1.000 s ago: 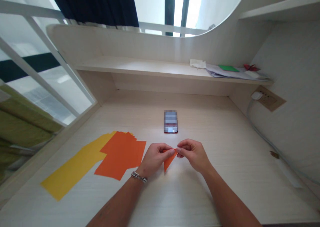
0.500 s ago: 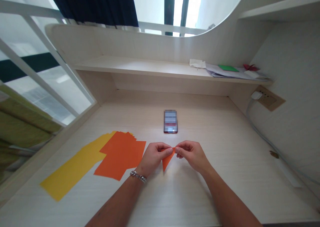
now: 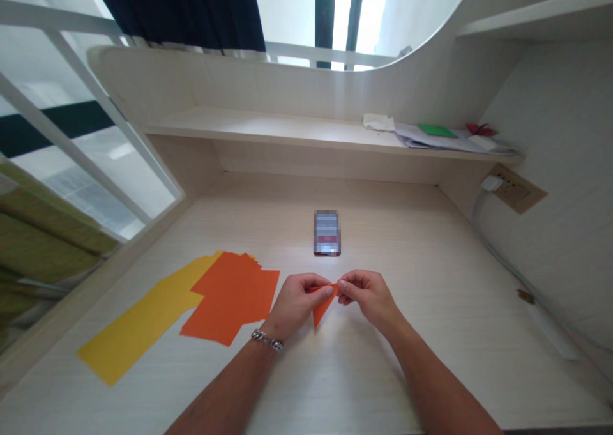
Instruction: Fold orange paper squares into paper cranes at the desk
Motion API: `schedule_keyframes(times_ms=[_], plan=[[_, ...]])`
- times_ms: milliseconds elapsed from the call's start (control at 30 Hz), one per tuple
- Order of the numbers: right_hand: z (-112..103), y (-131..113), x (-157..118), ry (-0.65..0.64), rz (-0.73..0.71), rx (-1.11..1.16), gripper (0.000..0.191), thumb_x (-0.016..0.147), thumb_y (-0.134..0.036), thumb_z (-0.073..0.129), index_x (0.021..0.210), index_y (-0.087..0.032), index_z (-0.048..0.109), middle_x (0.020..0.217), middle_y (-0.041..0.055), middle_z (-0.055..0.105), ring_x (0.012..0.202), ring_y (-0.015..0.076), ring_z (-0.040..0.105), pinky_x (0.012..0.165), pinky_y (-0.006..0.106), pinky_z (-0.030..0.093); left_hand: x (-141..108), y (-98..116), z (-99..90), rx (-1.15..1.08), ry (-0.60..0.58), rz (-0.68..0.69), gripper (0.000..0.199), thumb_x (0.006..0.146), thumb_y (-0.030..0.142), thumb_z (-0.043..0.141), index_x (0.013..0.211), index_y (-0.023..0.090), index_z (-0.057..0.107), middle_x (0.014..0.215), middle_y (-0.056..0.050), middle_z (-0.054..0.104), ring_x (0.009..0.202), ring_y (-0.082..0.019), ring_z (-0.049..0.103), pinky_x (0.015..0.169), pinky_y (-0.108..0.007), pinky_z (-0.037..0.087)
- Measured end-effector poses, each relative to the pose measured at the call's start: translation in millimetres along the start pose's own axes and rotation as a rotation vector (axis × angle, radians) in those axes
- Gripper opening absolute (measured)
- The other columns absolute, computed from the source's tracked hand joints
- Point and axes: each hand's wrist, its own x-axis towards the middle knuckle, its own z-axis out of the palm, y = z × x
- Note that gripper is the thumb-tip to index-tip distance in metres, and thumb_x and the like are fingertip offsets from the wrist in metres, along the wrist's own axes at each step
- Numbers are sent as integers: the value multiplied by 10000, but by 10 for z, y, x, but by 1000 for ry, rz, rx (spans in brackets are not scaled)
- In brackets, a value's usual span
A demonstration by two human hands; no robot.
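Note:
Between my hands is a small folded piece of orange paper [image 3: 322, 310], its pointed end hanging downward. My left hand [image 3: 297, 301] pinches its upper part between thumb and fingers. The thumb and fingertips of my right hand [image 3: 368, 296] close on the right-hand corner, close beside the left thumb. Part of the paper is covered by my fingers. Left of my left hand lie overlapping orange paper sheets [image 3: 234, 294], partly on top of fanned-out yellow paper sheets [image 3: 129, 336].
A phone [image 3: 327, 232] lies just beyond my hands on the pale desk [image 3: 383, 218]. Papers [image 3: 407, 133] rest on the shelf [image 3: 287, 128] at the back. On the right, a cable [image 3: 507, 262] runs from a wall socket [image 3: 520, 188].
My left hand and the folded paper have shifted very slightly to the right. Both hands keep their pinch, and the sheets and phone stay where they were.

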Motion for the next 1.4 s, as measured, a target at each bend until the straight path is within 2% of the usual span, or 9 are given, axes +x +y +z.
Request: schedule_keyframes(times_ms=[233,433,767,900,1033,1167,1400], plan=[[-26,-36,10,28,25,40,316,772,-447,626,795,-134,665,716,66,686,577,135,617,546,251,497,13,-34,-5,-47,39,-35,203,738,309,658,772,116,711,761,-83,700,700,-167,595,645,-263,457],[25,-15,-16,6,-30,-95,292,782,-426,622,750,-137,654,650,40,665,555,130,599,552,253,497,0,-8,7,-40,13,-23,224,733,329,656,767,115,714,748,-80,701,691,-171,600,635,-262,453],[54,-14,-9,4,3,-99,281,770,-421,628,752,-141,635,619,28,652,531,125,592,537,245,490,-8,14,12,12,8,-21,234,735,338,647,785,124,728,779,-83,720,727,-193,630,664,-272,469],[71,-16,-11,38,-6,-150,243,752,-385,652,738,-142,642,563,11,634,507,123,585,523,239,480,-12,24,16,-14,-52,-23,256,744,355,647,819,126,733,815,-91,728,748,-199,642,686,-280,481],[56,19,2,73,-11,-95,263,742,-401,658,750,-138,648,545,9,635,490,126,582,515,245,483,-12,14,-6,-71,-32,-55,271,719,321,679,894,120,723,879,-108,729,786,-205,650,713,-293,496],[49,27,9,56,12,-79,296,727,-428,668,754,-134,646,539,11,637,483,128,584,507,243,481,-9,-16,-13,-72,1,-53,279,701,322,693,888,117,723,886,-117,727,787,-211,656,716,-306,507],[74,10,-6,18,24,-150,308,733,-438,662,741,-130,661,532,16,631,486,125,581,512,237,477,-15,0,20,-110,-46,-44,305,707,344,690,911,120,722,903,-120,728,801,-220,666,751,-334,519]])
